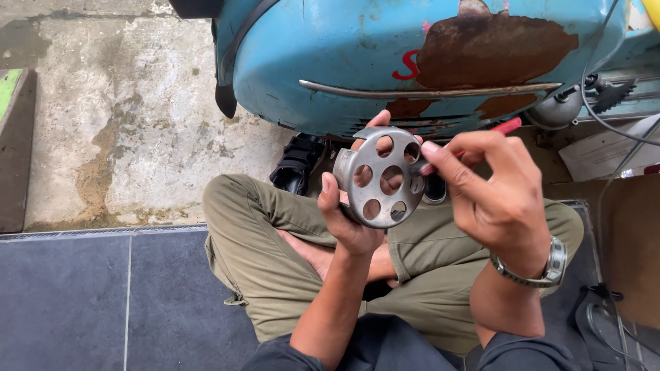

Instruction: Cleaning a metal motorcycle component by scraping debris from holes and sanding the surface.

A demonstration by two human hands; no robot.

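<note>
My left hand [347,220] grips a round grey metal disc [382,177] with several round holes, held upright in front of me above my crossed legs. My right hand [491,196] holds a thin red-handled tool [505,126] whose tip end meets the disc's right edge; the tip itself is hidden behind my fingers. A metal watch [543,271] is on my right wrist. I sit cross-legged in olive trousers [268,254].
A rusty light-blue scooter body [412,55] stands right ahead, with a chrome trim strip and cables on its right. A black shoe [297,165] lies under it. Stained concrete [124,117] lies to the left, dark tiles [82,302] below. Cardboard [632,247] lies at right.
</note>
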